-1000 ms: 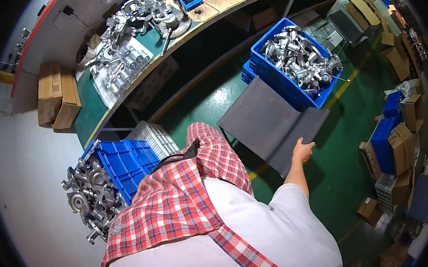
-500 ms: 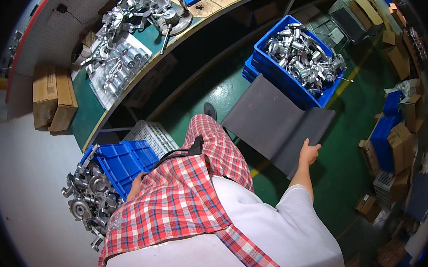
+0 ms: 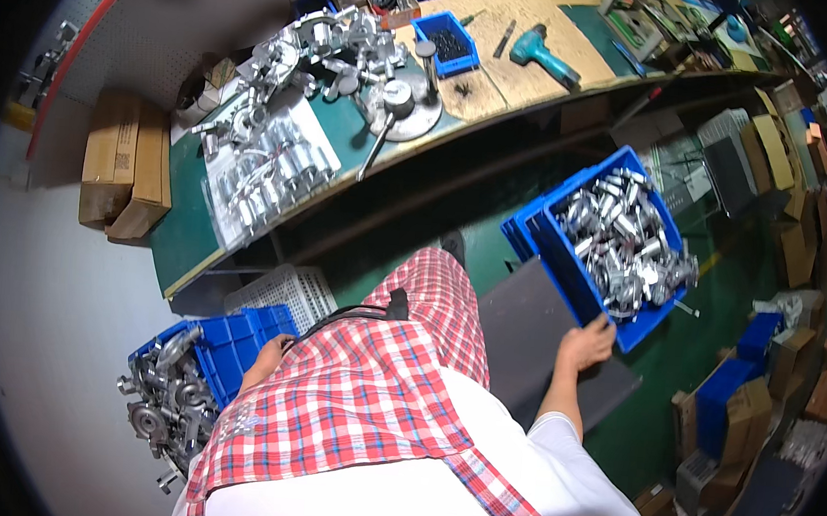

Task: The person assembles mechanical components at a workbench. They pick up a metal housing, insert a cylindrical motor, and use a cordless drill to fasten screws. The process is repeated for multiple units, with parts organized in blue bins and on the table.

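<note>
A blue crate [image 3: 558, 270] on the right is heaped with shiny metal parts [image 3: 616, 239], one thin piece jutting past its rim; another blue edge shows just beside its wall. On the left, a ribbed blue tub [image 3: 235, 346] stands against more metal parts [image 3: 169, 399]; how it holds them is unclear. A white basket [image 3: 282, 292] sits near it. On the counter [image 3: 183, 232], a small blue bin [image 3: 462, 68] holds dark bits.

The counter is green with pale wood toward the back, bearing loose castings [image 3: 288, 58], cylinders [image 3: 266, 176] on clear wrap, a levered tool [image 3: 398, 99] and a drill [image 3: 545, 56]. Cartons [image 3: 113, 160] stand at its left end. The floor [image 3: 647, 409] is green, and a grey panel [image 3: 519, 328] lies by the crate.

The right hand [image 3: 585, 345] has its fingers bent at the crate's near corner; how firmly they grip cannot be told. The left hand [image 3: 273, 352] is at the tub's edge, its fingers mostly hidden, so their spread cannot be told.
</note>
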